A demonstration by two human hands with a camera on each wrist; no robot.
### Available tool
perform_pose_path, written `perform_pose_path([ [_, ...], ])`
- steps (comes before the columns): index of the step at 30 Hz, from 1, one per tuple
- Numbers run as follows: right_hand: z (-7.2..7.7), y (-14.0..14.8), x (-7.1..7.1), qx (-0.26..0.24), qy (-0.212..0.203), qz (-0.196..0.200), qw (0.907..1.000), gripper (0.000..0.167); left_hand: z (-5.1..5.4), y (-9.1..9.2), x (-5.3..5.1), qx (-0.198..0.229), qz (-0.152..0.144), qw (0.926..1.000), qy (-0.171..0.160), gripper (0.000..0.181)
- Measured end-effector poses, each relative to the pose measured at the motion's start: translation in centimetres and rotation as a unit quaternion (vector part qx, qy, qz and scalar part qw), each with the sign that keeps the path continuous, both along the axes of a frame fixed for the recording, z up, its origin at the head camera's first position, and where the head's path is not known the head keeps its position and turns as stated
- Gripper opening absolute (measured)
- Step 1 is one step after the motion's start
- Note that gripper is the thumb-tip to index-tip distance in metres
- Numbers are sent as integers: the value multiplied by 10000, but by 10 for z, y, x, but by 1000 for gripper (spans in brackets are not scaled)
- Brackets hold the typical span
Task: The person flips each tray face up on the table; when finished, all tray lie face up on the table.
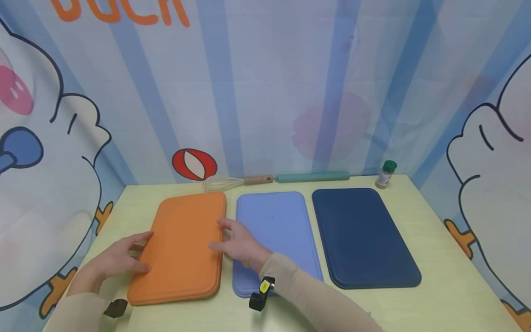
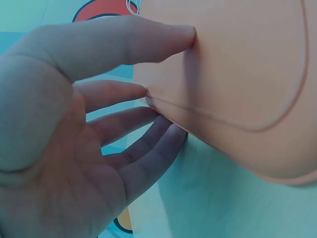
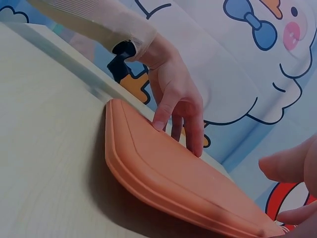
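An orange cutting board (image 1: 178,249) lies at an angle on the left of the table. At its left edge, my left hand (image 1: 118,260) holds the board, with the thumb over the top face and the fingers along the rim. My right hand (image 1: 240,242) is at the opposite edge, fingers spread. In the right wrist view its thumb (image 3: 290,163) stands clear of the board's surface, and its other fingers are mostly out of frame. Beneath the right forearm lies a periwinkle cutting board (image 1: 274,214), and a navy cutting board (image 1: 365,237) is farther right.
Along the back edge lie a whisk (image 1: 226,182) and a teal rolling pin (image 1: 313,177). A green-capped spice jar (image 1: 386,175) stands in the back right corner of the pale table (image 1: 439,276). A printed curtain (image 1: 265,83) hangs behind.
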State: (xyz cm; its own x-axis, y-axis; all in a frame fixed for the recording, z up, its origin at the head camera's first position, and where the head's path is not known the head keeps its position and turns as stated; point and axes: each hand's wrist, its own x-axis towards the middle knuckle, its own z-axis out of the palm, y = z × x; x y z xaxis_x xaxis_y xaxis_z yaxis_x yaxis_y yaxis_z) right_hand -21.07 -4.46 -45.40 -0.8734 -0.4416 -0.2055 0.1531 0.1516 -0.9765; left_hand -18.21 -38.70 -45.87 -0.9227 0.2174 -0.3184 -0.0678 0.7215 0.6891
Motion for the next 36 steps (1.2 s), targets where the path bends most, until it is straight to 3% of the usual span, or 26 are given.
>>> perform_pose_path([
  [6, -1, 2, -4, -575, -304, -101, 9978, 73, 1, -1, -1, 43, -30, 10000, -21, 107],
  [17, 3, 3, -12, -658, -84, -216, 9976, 62, 3, -2, -3, -26, -52, 10000, -36, 106],
  [25, 7, 5, -14, -591, 149, -258, 9978, 63, 3, 0, -3, 38, -31, 10000, -77, 104],
  [36, 4, 9, -19, -640, 138, -152, 9977, 72, 2, 1, 0, 132, -115, 9998, -57, 101],
])
